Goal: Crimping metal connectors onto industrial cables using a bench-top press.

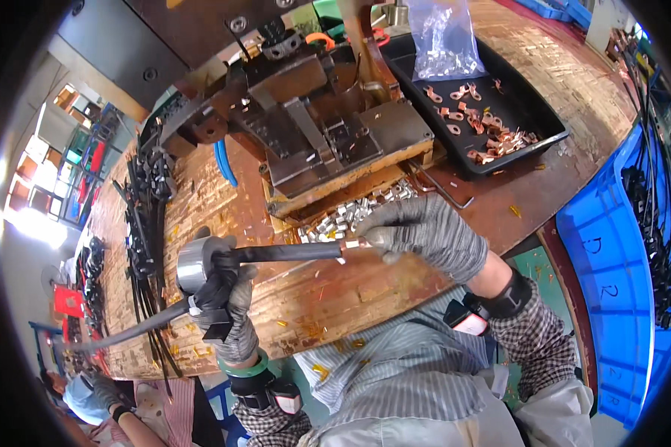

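Observation:
My left hand (237, 313), in a grey knit glove, is closed around a black cable (294, 253) close to a round silver metal part (194, 270). A thinner grey sleeved length (149, 322) runs away to the lower left. My right hand (432, 237), gloved too, pinches a small copper-coloured piece (353, 243) at the cable's right end; the fingertips partly hide it, and its exact shape cannot be made out. Just beyond the cable, several small silver metal sleeves (350, 216) lie heaped below the front of a dark metal press (313, 141).
A black tray (552, 139) at the far right holds copper lugs (507, 141) and a clear bag (443, 41) of silver pieces. Bundles of black cables (142, 223) lie left on the worn wooden table (395, 287). Blue bins (608, 261) stand right. Another person's hand (106, 391) shows lower left.

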Available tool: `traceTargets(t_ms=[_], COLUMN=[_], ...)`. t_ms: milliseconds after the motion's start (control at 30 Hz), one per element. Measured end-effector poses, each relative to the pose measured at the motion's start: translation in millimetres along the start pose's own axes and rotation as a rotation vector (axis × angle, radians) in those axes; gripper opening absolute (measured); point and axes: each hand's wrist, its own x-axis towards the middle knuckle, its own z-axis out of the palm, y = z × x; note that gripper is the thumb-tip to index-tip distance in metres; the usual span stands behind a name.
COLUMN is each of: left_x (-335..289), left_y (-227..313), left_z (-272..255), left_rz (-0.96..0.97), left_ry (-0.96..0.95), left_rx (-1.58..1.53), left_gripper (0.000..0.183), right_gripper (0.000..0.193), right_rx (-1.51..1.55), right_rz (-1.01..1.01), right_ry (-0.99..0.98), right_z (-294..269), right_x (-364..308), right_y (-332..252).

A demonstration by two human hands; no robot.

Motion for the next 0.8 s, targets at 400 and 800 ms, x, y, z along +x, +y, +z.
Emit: traceTargets(t_ms=[400, 800], left_x=[44, 55], left_y=[37, 33], left_z=[26, 26], left_rz=[-0.21, -0.331], left_ry=[0.156, 0.091], left_rx=[-0.476, -0.562], left_gripper=[0.028, 0.048], right_gripper=[0.015, 0.015], right_rx=[0.166, 0.217], right_rz=[0.057, 0.024], right_ry=[0.114, 0.055], right_z=[-16, -34], right_x=[44, 80], right_y=[-34, -33])
